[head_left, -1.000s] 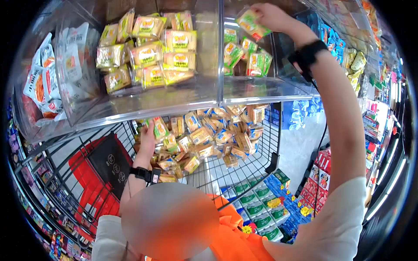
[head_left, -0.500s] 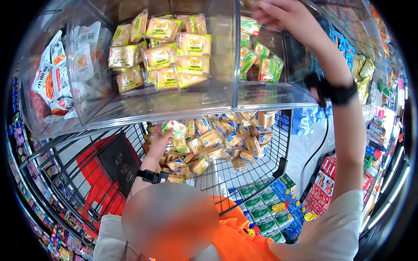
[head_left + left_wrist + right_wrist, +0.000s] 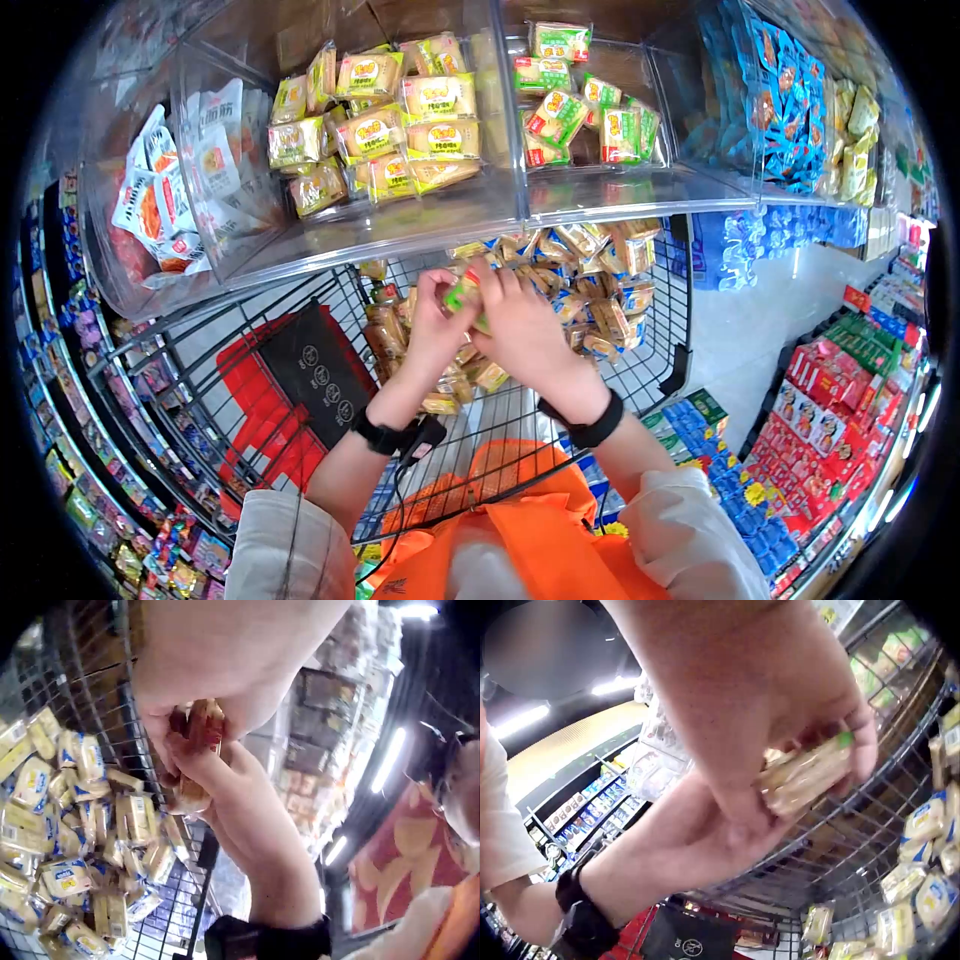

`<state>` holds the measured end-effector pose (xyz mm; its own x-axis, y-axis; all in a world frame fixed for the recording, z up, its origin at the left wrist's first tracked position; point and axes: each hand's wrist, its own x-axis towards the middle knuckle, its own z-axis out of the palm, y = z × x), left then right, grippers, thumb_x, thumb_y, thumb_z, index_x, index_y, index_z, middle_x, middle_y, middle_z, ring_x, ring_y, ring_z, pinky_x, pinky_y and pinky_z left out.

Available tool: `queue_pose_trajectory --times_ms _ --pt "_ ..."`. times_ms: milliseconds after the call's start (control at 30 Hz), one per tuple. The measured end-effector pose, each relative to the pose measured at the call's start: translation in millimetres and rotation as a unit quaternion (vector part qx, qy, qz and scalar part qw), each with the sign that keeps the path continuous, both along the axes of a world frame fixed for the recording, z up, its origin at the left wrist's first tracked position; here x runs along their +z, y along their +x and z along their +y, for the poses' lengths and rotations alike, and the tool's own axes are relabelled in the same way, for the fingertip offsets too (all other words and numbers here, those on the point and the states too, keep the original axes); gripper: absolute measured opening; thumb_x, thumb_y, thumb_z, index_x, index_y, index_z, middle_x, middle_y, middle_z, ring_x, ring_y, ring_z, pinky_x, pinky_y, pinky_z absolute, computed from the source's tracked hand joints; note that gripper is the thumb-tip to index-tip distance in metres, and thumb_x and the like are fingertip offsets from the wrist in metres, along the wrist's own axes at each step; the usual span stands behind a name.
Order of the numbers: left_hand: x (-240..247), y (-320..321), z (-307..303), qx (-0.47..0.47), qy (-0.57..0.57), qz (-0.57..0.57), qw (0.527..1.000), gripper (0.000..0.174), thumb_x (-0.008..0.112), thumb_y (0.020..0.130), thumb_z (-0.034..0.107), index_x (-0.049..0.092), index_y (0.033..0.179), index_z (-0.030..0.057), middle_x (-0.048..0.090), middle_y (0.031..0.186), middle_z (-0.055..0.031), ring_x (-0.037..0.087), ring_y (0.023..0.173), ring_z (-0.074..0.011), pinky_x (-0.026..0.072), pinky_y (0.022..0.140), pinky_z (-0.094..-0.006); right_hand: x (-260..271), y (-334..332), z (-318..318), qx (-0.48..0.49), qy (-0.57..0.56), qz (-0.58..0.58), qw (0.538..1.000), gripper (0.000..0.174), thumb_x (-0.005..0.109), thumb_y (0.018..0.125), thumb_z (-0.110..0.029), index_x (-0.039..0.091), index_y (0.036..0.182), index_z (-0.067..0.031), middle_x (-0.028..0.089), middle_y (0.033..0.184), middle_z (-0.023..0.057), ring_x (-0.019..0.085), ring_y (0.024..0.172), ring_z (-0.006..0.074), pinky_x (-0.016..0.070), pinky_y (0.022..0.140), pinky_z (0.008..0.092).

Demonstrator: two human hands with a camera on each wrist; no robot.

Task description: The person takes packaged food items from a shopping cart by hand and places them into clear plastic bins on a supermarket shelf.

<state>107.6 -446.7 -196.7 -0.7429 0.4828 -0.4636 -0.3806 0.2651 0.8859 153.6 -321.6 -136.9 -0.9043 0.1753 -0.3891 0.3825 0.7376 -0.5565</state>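
Observation:
Both hands meet above the wire shopping cart (image 3: 655, 365), around a small wrapped snack pack (image 3: 466, 292) with green and red print. The left hand (image 3: 436, 325) pinches it from the left and the right hand (image 3: 522, 325) grips it from the right. In the right wrist view the pack (image 3: 810, 778) lies between the right hand's (image 3: 780, 697) fingers and thumb, with the left hand (image 3: 705, 829) beneath. The left wrist view shows the pack (image 3: 204, 739) partly covered by fingers. Many wrapped packs (image 3: 610, 270) with blue and yellow print fill the cart's far part.
Clear bins (image 3: 390, 232) run along the far side, holding yellow-green packs (image 3: 440, 95), green-red packs (image 3: 556, 118), white pouches (image 3: 160, 200) and blue packets (image 3: 790, 110). A black-and-red panel (image 3: 310, 375) is at the cart's left. Stacked boxes (image 3: 815, 420) stand on the right.
The right hand has come down from the green-red bin to meet the left hand over the cart. The left hand has moved right, and the green-red pack is now between both hands.

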Motion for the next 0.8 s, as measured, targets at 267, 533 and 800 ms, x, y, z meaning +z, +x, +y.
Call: queue_pose_trajectory --times_ms 267,533,800 --pt "153 -39 58 -0.411 -0.1 0.606 0.674 0.081 0.072 0.057 0.029 0.034 0.126 0.0081 0.038 0.126 -0.012 0.04 0.114 -0.0282 0.0278 0.098 -0.0475 87 12 87 0.052 -0.024 0.229 0.972 0.056 0.071 0.056 -0.014 0.047 0.104 0.0014 0.049 0.103 0.0161 0.048 0.096 0.0316 0.0408 0.083 0.0373" --pt "151 -119 218 -0.316 -0.194 0.641 0.672 0.07 0.062 0.073 0.034 0.03 0.123 -0.0039 0.048 0.104 -0.0159 0.046 0.103 -0.0305 0.042 0.081 -0.0367 145 -44 212 -0.011 0.261 0.422 0.868 0.048 0.065 0.063 -0.004 0.046 0.106 0.0008 0.047 0.106 0.0179 0.045 0.102 0.0341 0.0376 0.088 0.0375" --pt "37 -145 296 -0.379 -0.457 0.41 0.693 0.064 0.058 0.075 0.03 0.029 0.123 -0.0019 0.03 0.127 -0.0185 0.035 0.115 -0.0359 0.0303 0.091 -0.0517 161 -15 215 -0.075 0.173 0.444 0.876 0.048 0.064 0.068 -0.004 0.045 0.112 -0.0028 0.046 0.112 0.0157 0.044 0.106 0.0318 0.036 0.091 0.0346"
